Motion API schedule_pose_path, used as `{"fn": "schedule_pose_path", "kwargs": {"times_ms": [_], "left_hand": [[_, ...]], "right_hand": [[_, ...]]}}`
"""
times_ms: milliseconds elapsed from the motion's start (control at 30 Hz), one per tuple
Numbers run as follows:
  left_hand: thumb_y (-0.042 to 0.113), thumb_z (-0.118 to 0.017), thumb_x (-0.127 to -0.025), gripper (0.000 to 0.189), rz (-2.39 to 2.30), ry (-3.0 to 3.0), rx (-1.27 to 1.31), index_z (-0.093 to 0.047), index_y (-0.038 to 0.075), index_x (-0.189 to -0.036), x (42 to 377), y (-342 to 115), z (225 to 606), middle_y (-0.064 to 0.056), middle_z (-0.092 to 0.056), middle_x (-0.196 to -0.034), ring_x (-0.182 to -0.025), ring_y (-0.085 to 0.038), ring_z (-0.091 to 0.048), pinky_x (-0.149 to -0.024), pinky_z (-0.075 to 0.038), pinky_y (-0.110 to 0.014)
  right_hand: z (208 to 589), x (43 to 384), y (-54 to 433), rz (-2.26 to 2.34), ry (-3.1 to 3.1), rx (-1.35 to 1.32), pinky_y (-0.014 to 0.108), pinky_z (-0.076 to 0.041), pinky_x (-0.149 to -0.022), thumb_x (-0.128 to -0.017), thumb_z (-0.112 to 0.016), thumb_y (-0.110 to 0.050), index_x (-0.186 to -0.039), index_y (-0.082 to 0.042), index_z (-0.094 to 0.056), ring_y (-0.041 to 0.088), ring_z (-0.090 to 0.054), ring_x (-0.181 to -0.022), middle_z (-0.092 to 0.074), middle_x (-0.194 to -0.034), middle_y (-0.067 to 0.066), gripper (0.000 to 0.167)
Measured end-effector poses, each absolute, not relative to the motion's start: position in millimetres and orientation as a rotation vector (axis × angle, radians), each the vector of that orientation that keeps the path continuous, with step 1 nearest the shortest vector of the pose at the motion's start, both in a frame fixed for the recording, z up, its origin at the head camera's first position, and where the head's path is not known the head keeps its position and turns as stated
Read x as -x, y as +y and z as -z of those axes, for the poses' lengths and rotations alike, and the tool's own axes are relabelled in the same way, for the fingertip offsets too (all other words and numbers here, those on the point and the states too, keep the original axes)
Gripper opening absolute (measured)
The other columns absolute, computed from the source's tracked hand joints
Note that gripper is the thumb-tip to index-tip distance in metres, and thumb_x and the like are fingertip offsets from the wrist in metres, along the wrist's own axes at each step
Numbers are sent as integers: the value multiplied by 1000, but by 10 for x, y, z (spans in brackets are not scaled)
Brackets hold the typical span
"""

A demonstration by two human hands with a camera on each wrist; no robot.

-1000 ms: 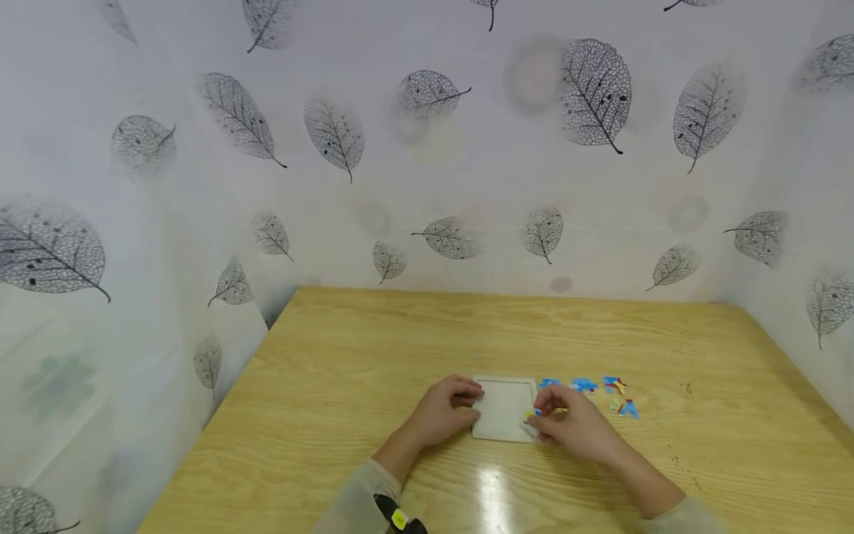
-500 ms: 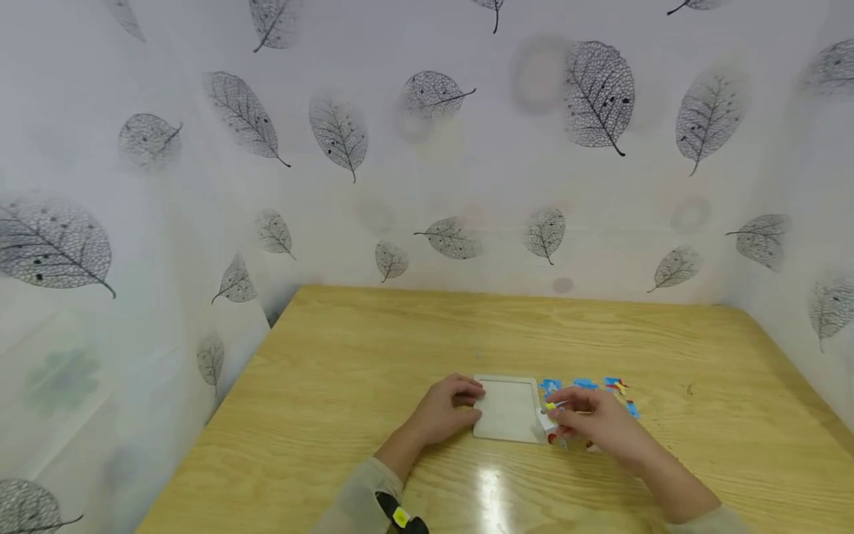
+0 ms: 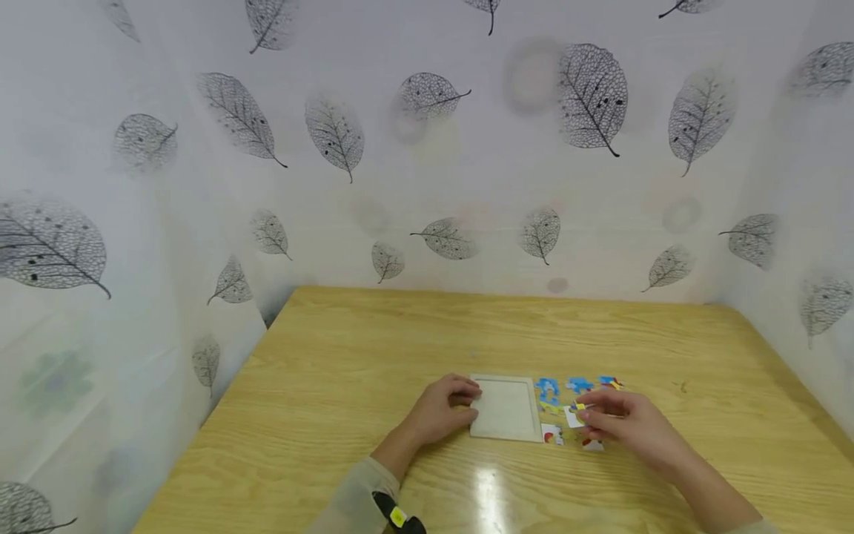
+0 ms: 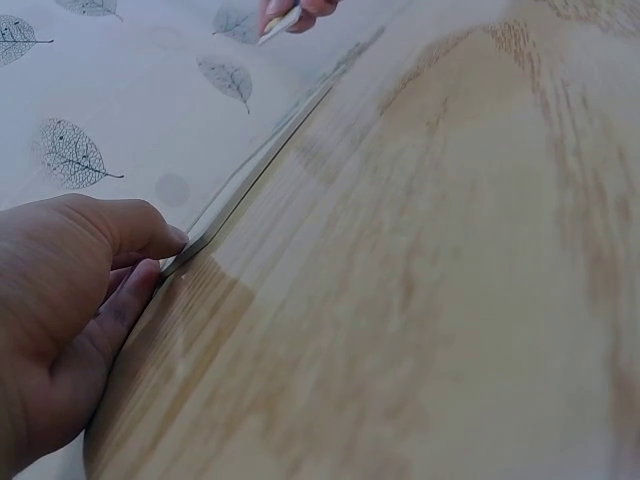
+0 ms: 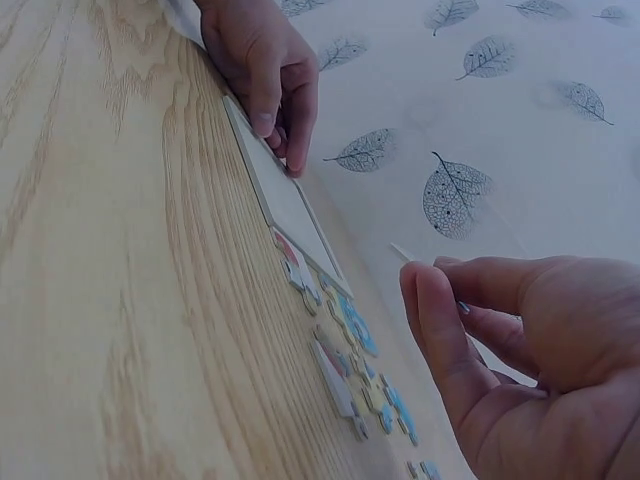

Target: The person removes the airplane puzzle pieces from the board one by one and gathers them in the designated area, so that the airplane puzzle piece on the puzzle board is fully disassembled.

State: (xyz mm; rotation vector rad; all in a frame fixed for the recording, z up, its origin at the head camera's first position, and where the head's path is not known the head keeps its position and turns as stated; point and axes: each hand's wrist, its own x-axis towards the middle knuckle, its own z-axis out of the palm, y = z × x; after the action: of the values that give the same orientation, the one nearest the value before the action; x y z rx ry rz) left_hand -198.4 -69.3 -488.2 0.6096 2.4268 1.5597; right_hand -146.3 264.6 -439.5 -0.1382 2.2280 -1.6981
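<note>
A pale, flat square puzzle tray point(image 3: 505, 440) lies on the table, its inside bare. At its left edge, my left hand point(image 3: 439, 409) holds the rim between thumb and fingers, as the left wrist view point(image 4: 95, 290) also shows near a corner. Beyond the tray's right side, my right hand point(image 3: 630, 424) pinches a white and yellow jigsaw piece point(image 3: 571, 416) between thumb and fingertips, above other pieces. From the right wrist, that piece is mostly hidden by the fingers, and only a thin white edge point(image 5: 398, 251) sticks out.
Several loose jigsaw pieces lie right of the tray: blue ones point(image 3: 548, 387) at the back, and a white and red one point(image 3: 552, 434) near the front corner. Another piece point(image 3: 592, 445) is partly under my right hand. A leaf-printed curtain point(image 3: 427, 148) surrounds the wooden table point(image 3: 360, 341).
My right hand has moved right, away from the tray's right edge, carrying the jigsaw piece over the loose ones. The left hand has stayed on the tray's left rim.
</note>
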Motion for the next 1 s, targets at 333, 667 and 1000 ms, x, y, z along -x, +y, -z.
{"fn": "schedule_pose_path", "kwargs": {"times_ms": [333,667,1000], "left_hand": [[6,-73,-88,27,-1561,2431,-600,-70,1,-114,2002,-677,4915,-6,-62,-123,-109,-19,-66,-95,-53,-16],[7,-74,-88,26,-1542,2430,-583,-70,3,-113,1983,-708,4911,-4,-62,-122,-110,-19,-65,-96,-54,-21],[8,-75,-87,28,-1553,2414,-592,-70,3,-114,2003,-707,4901,-5,-62,-123,-111,-19,-65,-97,-54,-20]], "right_hand": [[4487,1459,2935,1680,2230,89,30,-63,-79,-97,-66,-17,-130,15,-52,17,-73,-89,-71,-104,2,48],[4626,1419,3198,1568,2325,-99,27,-62,-71,-95,-69,-20,-123,14,-58,11,-69,-79,-73,-100,-2,45],[4625,1443,3303,1439,2371,-57,25,-58,-64,-95,-68,-29,-117,7,-64,10,-64,-74,-69,-86,0,41]]}}
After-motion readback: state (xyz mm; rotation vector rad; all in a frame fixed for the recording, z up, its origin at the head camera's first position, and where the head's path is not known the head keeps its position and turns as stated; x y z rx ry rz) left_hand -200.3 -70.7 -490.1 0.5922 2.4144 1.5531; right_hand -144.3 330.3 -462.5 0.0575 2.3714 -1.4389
